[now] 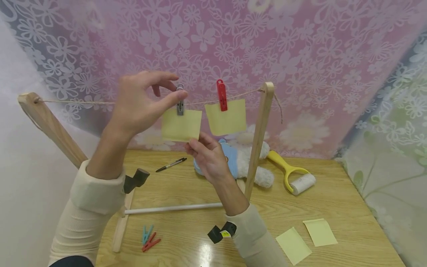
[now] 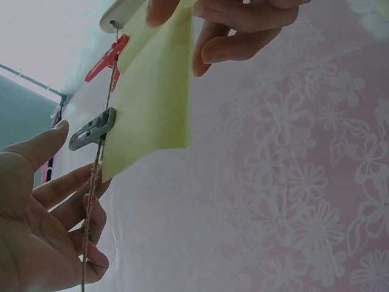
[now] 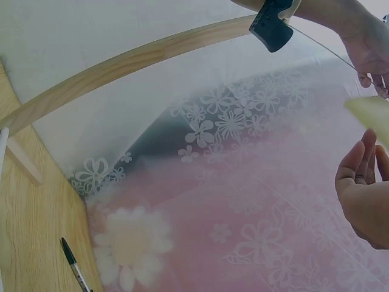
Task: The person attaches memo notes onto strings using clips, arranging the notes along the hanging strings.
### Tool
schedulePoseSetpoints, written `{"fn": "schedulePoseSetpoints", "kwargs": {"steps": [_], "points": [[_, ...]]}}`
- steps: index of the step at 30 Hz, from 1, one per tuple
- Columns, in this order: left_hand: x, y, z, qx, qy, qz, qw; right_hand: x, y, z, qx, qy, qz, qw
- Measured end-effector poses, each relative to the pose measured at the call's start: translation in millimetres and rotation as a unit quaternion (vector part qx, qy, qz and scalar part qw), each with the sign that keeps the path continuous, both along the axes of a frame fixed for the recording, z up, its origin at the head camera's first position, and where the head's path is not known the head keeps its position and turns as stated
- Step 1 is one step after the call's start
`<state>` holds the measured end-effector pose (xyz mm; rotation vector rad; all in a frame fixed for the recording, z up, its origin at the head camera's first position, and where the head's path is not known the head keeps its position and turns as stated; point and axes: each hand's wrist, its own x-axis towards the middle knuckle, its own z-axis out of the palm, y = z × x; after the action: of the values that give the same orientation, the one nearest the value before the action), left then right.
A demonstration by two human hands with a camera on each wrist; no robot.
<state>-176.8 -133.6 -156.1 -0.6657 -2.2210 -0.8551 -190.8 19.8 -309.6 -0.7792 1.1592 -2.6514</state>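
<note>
A grey clothespin point(image 1: 180, 107) clips a yellow sticky note point(image 1: 181, 126) to a twine line. My left hand point(image 1: 141, 98) is raised at the line beside that clothespin. In the left wrist view its thumb and fingers point(image 2: 79, 201) stand spread apart, clear of the grey clothespin point(image 2: 92, 129). My right hand point(image 1: 211, 157) pinches the note's lower right corner between thumb and fingers. Farther right, a red clothespin point(image 1: 221, 96) holds a second yellow note point(image 1: 227, 120) on the same line.
Wooden posts point(image 1: 258, 144) carry the twine, with a white rod point(image 1: 173, 208) low between them. On the table point(image 1: 186, 233) lie blue and red clothespins point(image 1: 151, 241), two notes point(image 1: 293, 246), a pen point(image 1: 171, 164), a plush toy point(image 1: 245, 159) and a yellow-handled lint roller point(image 1: 283, 165).
</note>
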Motion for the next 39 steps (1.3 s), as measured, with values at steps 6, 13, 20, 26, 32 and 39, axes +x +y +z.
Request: {"fn": "schedulePoseSetpoints", "kwargs": {"steps": [6,13,20,26,32,39], "points": [[1.1,-2.7,-1.5,0.003,0.008,-0.005,1.0,1.8,5.1,-7.7,0.031,0.006,-0.008,0.9995],[3.4,-10.0,-10.9,0.016,0.061,0.003,0.998,8.2,20.8,-22.5,0.123,0.014,-0.054,0.9908],[18.2,-12.8,-38.9,0.133,0.203,-0.006,0.9701,26.8,57.0,-43.3,0.258,0.124,-0.101,0.9528],[41.8,-23.7,-81.7,0.135,0.199,-0.032,0.9702,47.2,99.4,-57.3,0.329,0.181,-0.121,0.9189],[55.6,-32.2,-133.6,0.094,0.096,-0.09,0.9868,61.0,147.6,-80.8,0.415,0.162,-0.16,0.8808],[53.1,-36.3,-208.2,0.033,-0.086,-0.096,0.9911,61.0,202.5,-130.9,0.539,0.105,-0.203,0.8103]]}}
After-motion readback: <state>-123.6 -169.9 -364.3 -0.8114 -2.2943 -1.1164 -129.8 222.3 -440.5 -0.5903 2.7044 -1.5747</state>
